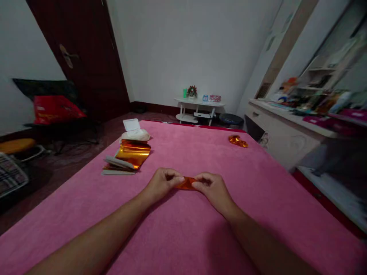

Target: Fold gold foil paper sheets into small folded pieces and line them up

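A small folded piece of orange metallic foil paper (187, 183) lies low over the pink cloth, stretched between both hands. My left hand (164, 183) pinches its left end with thumb and fingers. At the right end my right hand (212, 187) grips it the same way, thumb on top. The fingertips under the foil are hidden. To the left is a stack of gold-orange foil sheets (134, 153) with grey strips (119, 162) on and below it. A crumpled or shaped gold foil piece (237, 141) rests at the far right of the cloth.
Pink cloth (183, 233) covers the broad surface under my arms. A white pack with a raised lid (134, 131) sits at the far left edge. Beyond stand a small white table (197, 101) and, at right, a cluttered white cabinet (289, 130).
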{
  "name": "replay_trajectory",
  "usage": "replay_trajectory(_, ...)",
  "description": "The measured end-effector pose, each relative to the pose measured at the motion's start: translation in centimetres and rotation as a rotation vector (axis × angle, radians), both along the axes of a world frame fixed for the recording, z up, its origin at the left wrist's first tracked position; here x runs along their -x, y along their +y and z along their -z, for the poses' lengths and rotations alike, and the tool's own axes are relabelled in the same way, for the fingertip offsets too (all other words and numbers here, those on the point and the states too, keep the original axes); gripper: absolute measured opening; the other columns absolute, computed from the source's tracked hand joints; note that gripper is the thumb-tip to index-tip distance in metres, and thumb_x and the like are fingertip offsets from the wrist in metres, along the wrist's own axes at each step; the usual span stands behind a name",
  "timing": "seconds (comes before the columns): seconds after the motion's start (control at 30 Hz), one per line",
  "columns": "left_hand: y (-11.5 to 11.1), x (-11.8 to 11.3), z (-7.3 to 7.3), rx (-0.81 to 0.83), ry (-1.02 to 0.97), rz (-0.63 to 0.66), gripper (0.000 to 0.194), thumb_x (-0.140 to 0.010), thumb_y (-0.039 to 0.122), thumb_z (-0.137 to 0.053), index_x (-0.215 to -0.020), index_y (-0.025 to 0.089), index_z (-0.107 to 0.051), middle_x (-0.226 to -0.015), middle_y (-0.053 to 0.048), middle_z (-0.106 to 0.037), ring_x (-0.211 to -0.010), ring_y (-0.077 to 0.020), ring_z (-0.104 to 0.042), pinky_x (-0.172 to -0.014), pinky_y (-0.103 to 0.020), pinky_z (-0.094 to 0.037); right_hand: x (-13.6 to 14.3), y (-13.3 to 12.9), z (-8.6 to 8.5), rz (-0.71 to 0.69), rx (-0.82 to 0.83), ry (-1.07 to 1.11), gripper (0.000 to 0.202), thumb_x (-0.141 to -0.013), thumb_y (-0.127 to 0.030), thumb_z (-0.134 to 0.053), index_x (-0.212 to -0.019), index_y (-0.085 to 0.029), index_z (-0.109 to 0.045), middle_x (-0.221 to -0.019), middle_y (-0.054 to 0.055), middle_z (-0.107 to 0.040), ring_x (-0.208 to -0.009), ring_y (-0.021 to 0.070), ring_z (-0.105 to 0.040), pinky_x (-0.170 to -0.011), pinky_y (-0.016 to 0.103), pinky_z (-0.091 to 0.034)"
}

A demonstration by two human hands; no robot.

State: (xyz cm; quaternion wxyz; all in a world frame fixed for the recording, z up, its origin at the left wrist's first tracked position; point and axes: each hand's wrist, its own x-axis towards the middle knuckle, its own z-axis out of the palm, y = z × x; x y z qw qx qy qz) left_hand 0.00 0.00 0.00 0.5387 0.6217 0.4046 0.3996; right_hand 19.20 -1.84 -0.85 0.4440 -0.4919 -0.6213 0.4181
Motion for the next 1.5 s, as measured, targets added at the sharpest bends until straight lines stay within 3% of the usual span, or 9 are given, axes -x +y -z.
replay_trajectory(0.23,-0.4,-0.5,0.6,-0.045,-0.043,-0.107,0.025,-0.071,0.036,-0.069,-0.068,0.011,-0.069,-0.060,-0.002,-0.063,-0.055,-0.0107,-0.053,-0.055,-0.021,-0.041,-0.4,0.2,-0.1,0.008,0.008,0.023,0.016,-0.074,-0.030,-0.063,-0.073,-0.016,-0.071,-0.065,0.000,-0.065,-0.059,0.0129,-0.055,-0.056,0.024,-0.042)
replay_trajectory(0.47,-1.2,-0.9,0.5,-0.048,0.037,-0.008,0.025,-0.074,0.035,-0.067,-0.072,0.010,-0.070,-0.065,-0.005,-0.066,-0.056,-0.0113,-0.054,-0.056,-0.021,-0.042,0.3,-0.7,0.2,-0.039,-0.055,-0.059,0.013,-0.075,-0.026,-0.061,-0.074,-0.017,-0.071,-0.070,0.002,-0.068,-0.066,0.0146,-0.059,-0.061,0.024,-0.045)
replay_trajectory(0.67,-1.5,-1.1,0.6,-0.073,0.054,-0.094,0.026,-0.074,0.034,-0.066,-0.071,0.008,-0.069,-0.063,-0.005,-0.064,-0.057,-0.0118,-0.054,-0.055,-0.022,-0.041,0.8,-1.1,0.6,0.032,-0.123,-0.204,0.016,-0.080,-0.026,-0.057,-0.069,-0.018,-0.066,-0.062,-0.001,-0.061,-0.059,0.0114,-0.053,-0.053,0.021,-0.038)
replay_trajectory(0.87,-1.9,-1.3,0.6,-0.153,0.056,-0.031,0.020,-0.078,0.030,-0.063,-0.073,0.011,-0.068,-0.066,-0.003,-0.064,-0.061,-0.0117,-0.056,-0.059,-0.021,-0.043,0.8,-1.4,0.3,-0.026,-0.259,-0.289,0.020,-0.084,-0.021,-0.053,-0.066,-0.018,-0.060,-0.065,-0.001,-0.058,-0.062,0.0106,-0.051,-0.057,0.020,-0.037)
replay_trajectory(1.03,-2.0,-1.2,0.0,-0.200,0.058,-0.144,0.022,-0.080,0.031,-0.062,-0.071,0.012,-0.066,-0.065,-0.002,-0.063,-0.061,-0.0117,-0.055,-0.057,-0.020,-0.043,1.1,-1.8,0.2,0.007,-0.265,-0.301,0.012,-0.083,-0.024,-0.057,-0.074,-0.019,-0.062,-0.065,-0.003,-0.056,-0.059,0.0099,-0.047,-0.054,0.020,-0.034)
replay_trajectory(1.5,-2.8,-1.2,-0.7,-0.337,0.144,-0.200,0.020,-0.080,0.027,-0.061,-0.068,0.013,-0.068,-0.063,-0.002,-0.066,-0.058,-0.0115,-0.057,-0.055,-0.019,-0.044,1.1,-2.3,-0.3,0.062,-0.334,-0.510,0.035,-0.090,-0.035,-0.052,-0.059,-0.019,-0.060,-0.059,-0.001,-0.060,-0.053,0.0096,-0.050,-0.055,0.022,-0.031)
